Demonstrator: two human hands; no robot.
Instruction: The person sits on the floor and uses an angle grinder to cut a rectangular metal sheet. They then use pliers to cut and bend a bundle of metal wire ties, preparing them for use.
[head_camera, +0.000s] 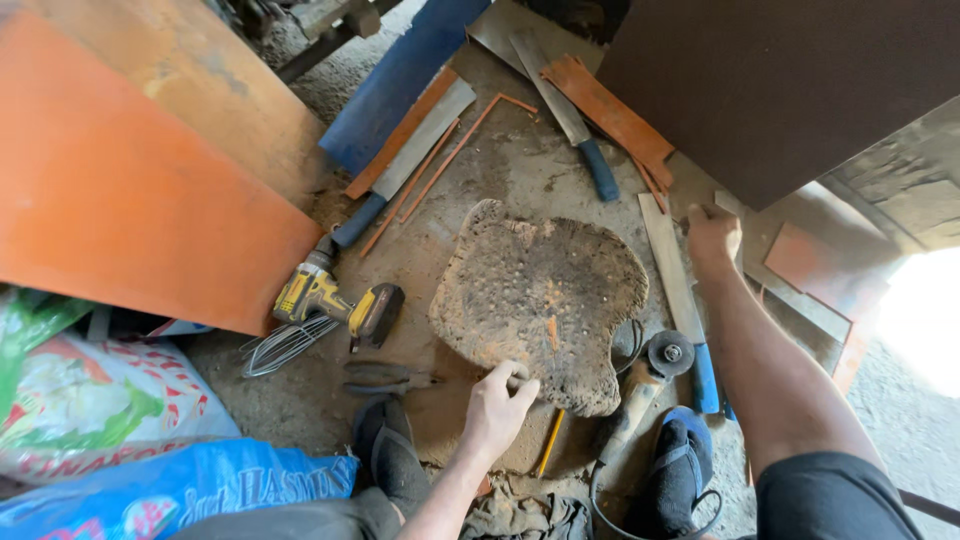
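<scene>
While the person crouches on the dirt floor (500, 170), the left hand (497, 408) rests at the near edge of a worn, pitted block (545, 295), its grip curled around a small pale object (517, 374) that I cannot identify. The right hand (712, 236) is farther out, fist pressed together on the top end of a long flat metal blade (668, 265) lying just beside the block's right edge.

As for progress, nothing on the block looks cut or shaped yet; only an orange mark (551, 331) shows on its crusty brown surface, so the work seems barely begun.

Nearest are two dark sandals (385, 440), a pencil (549, 441) and an angle grinder (650, 375) with a round disc and trailing cable. Left of the block lie dark pliers (385, 378), a wire whisk (285, 345) and a yellow-and-black cordless drill (335, 298). Printed plastic sacks (110, 420) bunch at the near left.

Farther off, more blades with blue handles (575, 120), thin rusty rods (440, 165) and rust-orange strips (610, 110) lie scattered. A large orange metal sheet (120, 190) leans at the left, a dark brown panel (780, 80) at the right.
</scene>
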